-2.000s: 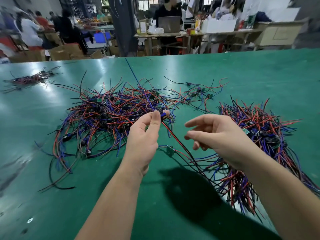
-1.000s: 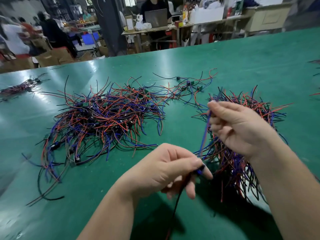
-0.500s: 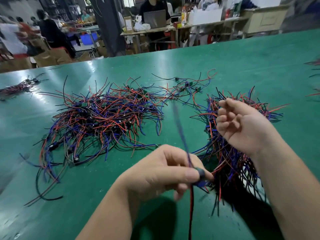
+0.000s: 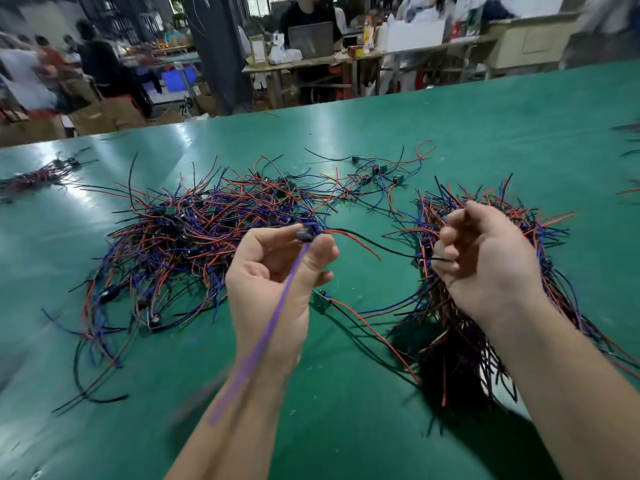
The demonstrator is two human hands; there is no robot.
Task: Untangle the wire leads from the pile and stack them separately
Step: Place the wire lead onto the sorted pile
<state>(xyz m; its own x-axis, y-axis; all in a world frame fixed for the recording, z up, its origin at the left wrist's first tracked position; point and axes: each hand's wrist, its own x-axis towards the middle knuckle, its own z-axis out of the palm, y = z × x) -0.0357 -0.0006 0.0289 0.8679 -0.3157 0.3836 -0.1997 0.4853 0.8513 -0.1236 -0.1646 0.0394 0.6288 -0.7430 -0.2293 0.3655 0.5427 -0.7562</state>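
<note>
Head view: the left hand (image 4: pixel 277 282) is raised above the green table (image 4: pixel 346 431), thumb and forefinger closed in a pinch on the small dark component of one wire lead (image 4: pixel 349 235). The lead's purple strand falls from that pinch down along the forearm, blurred. Its red and black strands run rightward, the red one ending in the air. The black one reaches the right hand (image 4: pixel 485 268), whose fingers are curled in. They seem to nip the strand's tip, though the contact is too small to be sure of. Behind and left of the left hand the tangled pile (image 4: pixel 187 244) of red, blue and black leads sprawls on the table. The separate stack (image 4: pixel 450 344) lies under and around the right hand and wrist. Between the two heaps a loose lead (image 4: pixel 320 298) with a small green board rests on the table, and a far bundle (image 4: pixel 38 175) lies at the left edge.
</note>
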